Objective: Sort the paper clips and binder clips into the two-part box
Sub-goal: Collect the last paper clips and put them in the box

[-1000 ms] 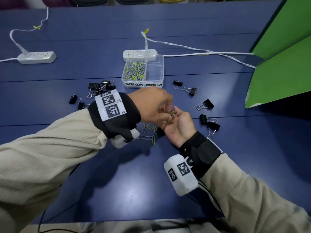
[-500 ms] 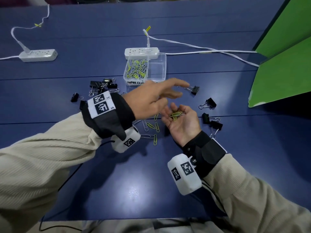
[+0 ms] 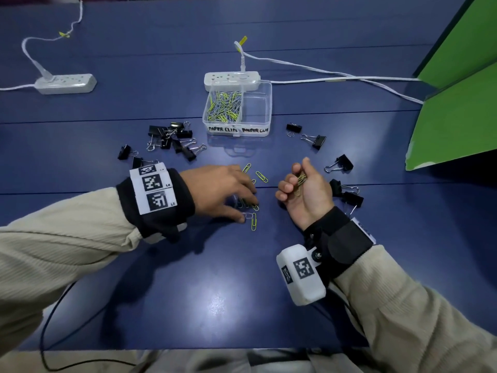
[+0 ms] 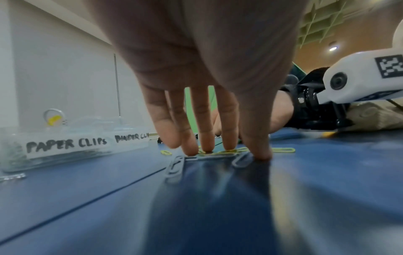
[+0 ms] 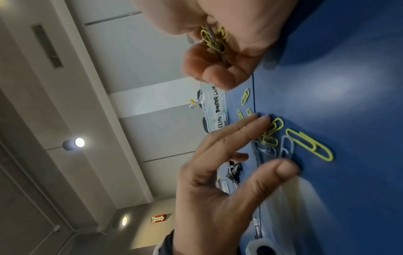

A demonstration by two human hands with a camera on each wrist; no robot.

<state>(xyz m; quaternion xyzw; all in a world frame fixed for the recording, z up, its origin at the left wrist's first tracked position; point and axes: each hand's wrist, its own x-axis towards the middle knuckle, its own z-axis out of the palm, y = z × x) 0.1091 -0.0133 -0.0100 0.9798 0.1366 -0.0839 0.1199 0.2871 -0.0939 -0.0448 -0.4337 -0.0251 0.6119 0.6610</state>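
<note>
On the surface (image 3: 215, 292): left hand (image 3: 217, 189), fingers (image 4: 207, 136) straight, pressing loose paper clips (image 3: 254, 220), partly hidden.
Right hand (image 3: 306, 192): fingers curled round clip bunch (image 3: 300, 181); count unclear.

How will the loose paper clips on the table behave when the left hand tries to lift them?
The paper clips lie flat and thin on the smooth table, so they will probably slide under the left hand fingertips rather than lift. They look light and stiff. Several overlap, so they may tangle.

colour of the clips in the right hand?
Mostly yellow-green, at least one grey. The right hand grips the bunch of paper clips; the right wrist view shows it best.
</note>
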